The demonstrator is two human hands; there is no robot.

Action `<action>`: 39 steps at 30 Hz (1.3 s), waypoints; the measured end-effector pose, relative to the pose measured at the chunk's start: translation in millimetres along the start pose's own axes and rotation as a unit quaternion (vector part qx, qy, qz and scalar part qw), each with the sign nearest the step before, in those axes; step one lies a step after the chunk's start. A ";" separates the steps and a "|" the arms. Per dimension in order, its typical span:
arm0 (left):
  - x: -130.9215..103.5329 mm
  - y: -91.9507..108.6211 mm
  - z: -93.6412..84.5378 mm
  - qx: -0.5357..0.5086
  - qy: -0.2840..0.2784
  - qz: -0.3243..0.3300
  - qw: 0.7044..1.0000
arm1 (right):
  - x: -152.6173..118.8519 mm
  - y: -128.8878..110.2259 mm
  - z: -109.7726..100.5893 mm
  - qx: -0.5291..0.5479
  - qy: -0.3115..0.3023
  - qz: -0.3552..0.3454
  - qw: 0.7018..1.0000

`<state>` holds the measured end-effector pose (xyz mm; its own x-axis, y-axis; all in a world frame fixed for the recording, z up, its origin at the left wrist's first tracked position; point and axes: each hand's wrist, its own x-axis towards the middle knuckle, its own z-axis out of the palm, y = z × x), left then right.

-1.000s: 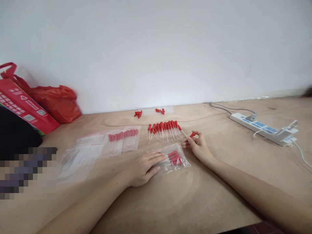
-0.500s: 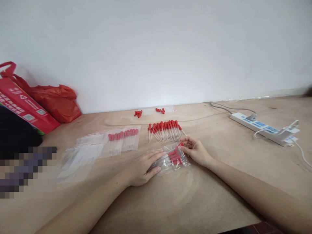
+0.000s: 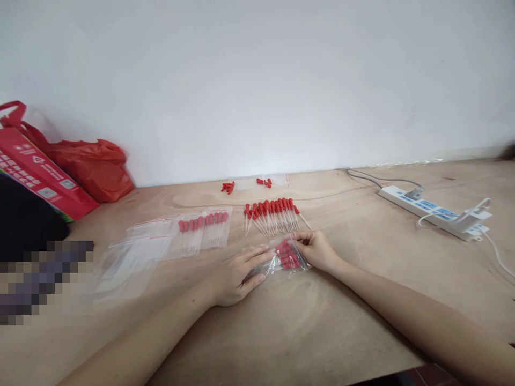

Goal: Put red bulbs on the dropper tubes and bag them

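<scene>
A clear plastic bag (image 3: 300, 264) holding several red-capped droppers (image 3: 287, 254) lies on the table between my hands. My left hand (image 3: 239, 274) rests on the bag's left part, fingers and thumb apart, pressing it down. My right hand (image 3: 316, 249) pinches the bag's right end near its opening. Behind the bag, several loose droppers with red bulbs (image 3: 277, 206) lie in a row. To the left, filled bags of droppers (image 3: 203, 230) lie beside a stack of flat clear bags (image 3: 132, 262).
Red bulbs (image 3: 228, 187) and a small clear bag (image 3: 245, 184) lie near the wall. A white power strip (image 3: 430, 209) with plugs and cables is at the right. A red plastic bag (image 3: 96, 166) and a pink bag (image 3: 44, 171) stand at the left.
My right hand has moved slightly left, and its fingers have closed more on the bag's end. The droppers inside now sit bunched farther in. My left hand has barely moved.
</scene>
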<state>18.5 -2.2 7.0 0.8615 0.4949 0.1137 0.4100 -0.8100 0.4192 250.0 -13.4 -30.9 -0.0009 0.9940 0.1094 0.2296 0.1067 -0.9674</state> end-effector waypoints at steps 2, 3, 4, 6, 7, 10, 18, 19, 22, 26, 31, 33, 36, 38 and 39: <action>0.8 0.6 -1.0 0.019 -0.006 0.012 1.000 | 0.6 -1.6 -1.2 -0.037 0.043 0.008 0.998; 1.3 1.2 -1.8 0.027 -0.009 0.021 0.999 | 0.7 -2.9 -2.5 -0.048 0.049 0.011 0.998; 1.7 1.7 -2.5 0.032 -0.013 0.028 0.999 | 0.6 -4.8 -4.2 -0.046 0.034 0.011 0.998; 2.5 2.7 -3.8 0.029 -0.021 0.039 0.999 | -0.3 -10.1 -8.8 -0.010 -0.046 0.008 0.999; 2.8 2.9 -4.1 0.023 -0.024 0.041 0.999 | -1.0 -13.4 -11.4 0.014 -0.095 0.003 0.995; 3.3 3.0 -3.9 0.011 -0.025 0.039 0.999 | -3.3 -22.8 -17.5 0.047 -0.181 -0.004 0.982; 1.4 1.4 -1.6 -0.015 0.014 0.005 1.000 | -0.8 -16.4 -23.6 0.060 -0.194 0.020 0.979; 2.5 1.0 -2.0 -0.027 0.030 -0.006 0.999 | 0.6 -12.7 -24.9 0.058 -0.192 0.026 0.979; 9.7 -0.9 -4.1 -0.057 0.070 -0.036 0.995 | 4.5 -2.9 -27.4 0.030 -0.151 0.037 0.987; 23.7 -3.0 -5.8 -0.074 0.083 -0.036 0.993 | 3.7 -2.4 -26.6 -0.044 -0.137 -0.026 0.989; 31.7 -2.5 -0.1 -0.062 0.072 -0.015 0.995 | -5.3 -13.5 -23.3 -0.064 -0.164 -0.064 0.982; 31.1 -2.5 2.8 -0.065 0.075 -0.008 0.995 | -7.8 -15.8 -22.9 -0.061 -0.173 -0.070 0.981; 29.4 -2.3 4.8 -0.074 0.077 -0.003 0.994 | -9.2 -16.6 -23.5 -0.072 -0.189 -0.089 0.975; 28.6 -1.7 4.9 -0.078 0.077 -0.002 0.994 | -9.4 -16.4 -23.6 -0.087 -0.189 -0.095 0.973; 28.3 -1.4 4.7 -0.079 0.076 -0.002 0.994 | -9.4 -16.3 -23.1 -0.091 -0.186 -0.095 0.974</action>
<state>43.7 11.5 5.3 0.8004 0.5487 0.2415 0.3504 -0.7550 0.5542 268.8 -25.0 -10.9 -0.4051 0.9004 0.1586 0.3595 0.3163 -0.8779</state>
